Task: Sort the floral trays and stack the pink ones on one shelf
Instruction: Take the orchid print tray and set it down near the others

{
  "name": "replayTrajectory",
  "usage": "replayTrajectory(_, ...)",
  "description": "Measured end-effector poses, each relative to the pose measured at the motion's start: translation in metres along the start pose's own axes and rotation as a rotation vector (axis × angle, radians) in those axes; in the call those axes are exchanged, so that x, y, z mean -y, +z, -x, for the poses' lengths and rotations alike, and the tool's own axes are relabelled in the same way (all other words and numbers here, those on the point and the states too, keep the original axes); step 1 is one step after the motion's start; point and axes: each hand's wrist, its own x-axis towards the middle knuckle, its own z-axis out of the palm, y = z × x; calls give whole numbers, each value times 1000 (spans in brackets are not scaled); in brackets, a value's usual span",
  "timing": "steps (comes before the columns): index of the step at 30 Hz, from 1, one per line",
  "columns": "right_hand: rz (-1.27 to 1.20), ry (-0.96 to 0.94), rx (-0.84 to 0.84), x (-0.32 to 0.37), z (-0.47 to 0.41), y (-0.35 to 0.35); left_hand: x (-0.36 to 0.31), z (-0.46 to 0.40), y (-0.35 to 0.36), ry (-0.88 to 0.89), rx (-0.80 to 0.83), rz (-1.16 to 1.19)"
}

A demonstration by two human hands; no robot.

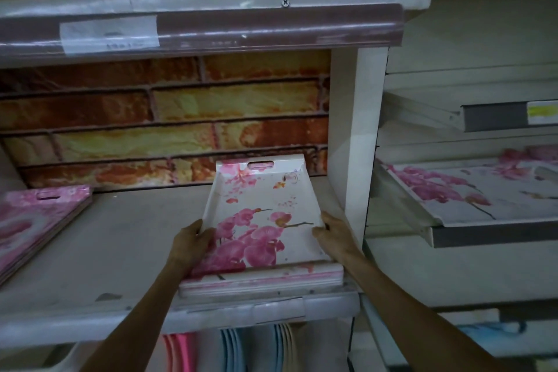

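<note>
— Where the grey shelf board [120,235] runs under the brick-patterned back panel [163,118], what sits on it?

— Toward its right end, against the white upright [359,136], a white rectangular tray printed with pink orchids [259,214]. Its far end, with the oval handle slot [261,165], tilts up toward the back panel, and its near end rests on a low stack of similar floral trays [262,279] at the front edge of the shelf.

— And at the left end?

— A stack of all-pink floral trays [36,220], well apart from the white one.

— Anything off this shelf?

— On the neighbouring shelf to the right lies another white orchid tray [471,190]. Below the front edge, pink, blue and cream plates [232,344] stand on edge.

— How are the hands?

— The left hand [193,241] grips the tilted tray's left rim, thumb on the printed face. The right hand [332,235] grips the right rim, fingers curled round it.
</note>
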Motion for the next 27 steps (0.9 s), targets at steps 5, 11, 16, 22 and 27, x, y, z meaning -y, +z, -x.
replayTrajectory(5,41,-8,-3,0,2,-1,-1,1,0,-3,19,-46)
replayTrajectory(11,144,-35,28,4,5,-14,-6,-4,-5,9,56,-149)
replayTrajectory(16,217,-152,-92,11,12,-54,-19,-1,-10,211,-79,-153)
replayTrajectory(22,318,-343,-261,11,39,-120,-80,24,14,419,-117,37)
replayTrajectory(27,401,-391,-325,-2,65,-171,-140,36,62,433,81,266)
